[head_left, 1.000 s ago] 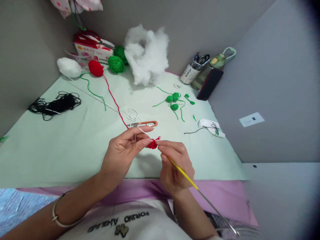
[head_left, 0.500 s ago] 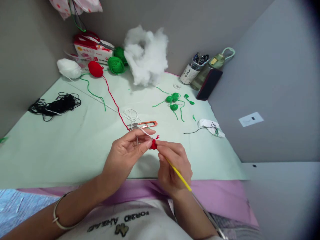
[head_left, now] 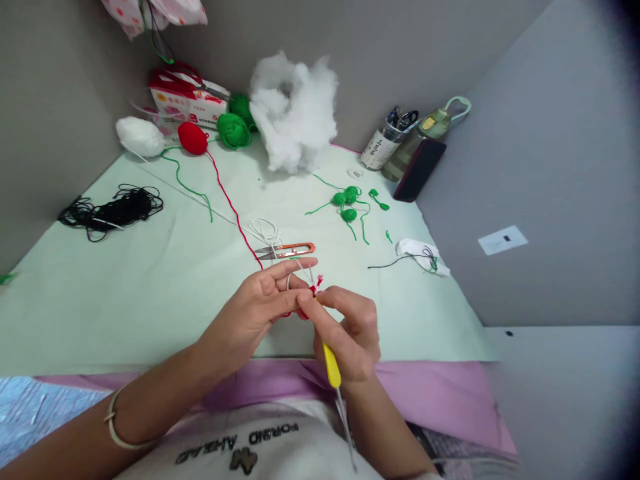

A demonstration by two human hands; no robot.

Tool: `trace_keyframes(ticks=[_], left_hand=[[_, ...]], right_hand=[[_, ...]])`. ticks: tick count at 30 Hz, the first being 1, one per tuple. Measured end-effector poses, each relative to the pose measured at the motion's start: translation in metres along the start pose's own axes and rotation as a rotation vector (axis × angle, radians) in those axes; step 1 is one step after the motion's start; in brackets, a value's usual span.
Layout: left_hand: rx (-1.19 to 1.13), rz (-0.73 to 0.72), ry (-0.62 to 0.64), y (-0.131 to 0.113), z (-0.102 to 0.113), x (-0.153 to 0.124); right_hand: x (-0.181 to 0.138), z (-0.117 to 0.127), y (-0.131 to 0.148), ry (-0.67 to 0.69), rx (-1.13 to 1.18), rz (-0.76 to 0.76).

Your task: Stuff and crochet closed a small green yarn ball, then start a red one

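Note:
Between my hands is a small piece of red crochet, mostly hidden by the fingers. My left hand pinches it from the left, with white yarn running over the raised index finger. My right hand grips a yellow-handled crochet hook; its tip is at the red piece and its metal shank points down toward my shirt. Just beyond the fingers, orange thread snips lie on the table beside loose white yarn loops. A red strand leads back to a red yarn ball.
White stuffing and green yarn balls stand at the back. Black yarn lies at left. Small green crochet pieces, a pen cup, a bottle, a phone and a white scrap are at right.
The crochet hook has swung from slanting right to nearly upright, its rear end moving left. My right hand has turned with it, and the left index finger has shifted slightly right with the white yarn.

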State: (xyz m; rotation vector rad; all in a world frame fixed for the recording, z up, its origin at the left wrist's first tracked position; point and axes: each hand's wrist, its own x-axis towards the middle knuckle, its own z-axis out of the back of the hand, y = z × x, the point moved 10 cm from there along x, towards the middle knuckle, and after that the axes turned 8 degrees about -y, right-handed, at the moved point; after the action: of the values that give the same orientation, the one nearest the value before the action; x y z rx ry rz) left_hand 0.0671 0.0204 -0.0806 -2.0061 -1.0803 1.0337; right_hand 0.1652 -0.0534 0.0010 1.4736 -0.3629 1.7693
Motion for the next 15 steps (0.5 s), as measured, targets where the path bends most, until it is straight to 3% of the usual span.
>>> trace_keyframes(ticks=[3, 7, 9, 15], left_hand=[[0.000, 0.071, 0.025, 0.002, 0.005, 0.002], [0.115, -0.057, -0.027, -0.011, 0.017, 0.005], [0.143, -0.115, -0.035, -0.015, 0.018, 0.004], [0.116, -0.154, -0.016, -0.012, 0.005, 0.000]], right_hand=[[0.007, -0.003, -0.017, 0.071, 0.161, -0.186], [0.007, -0.001, -0.049, 0.029, 0.418, -0.564], [0.005, -0.005, -0.057, 0.013, 0.530, -0.677], [0.006, -0.013, -0.044, 0.055, 0.411, -0.555]])
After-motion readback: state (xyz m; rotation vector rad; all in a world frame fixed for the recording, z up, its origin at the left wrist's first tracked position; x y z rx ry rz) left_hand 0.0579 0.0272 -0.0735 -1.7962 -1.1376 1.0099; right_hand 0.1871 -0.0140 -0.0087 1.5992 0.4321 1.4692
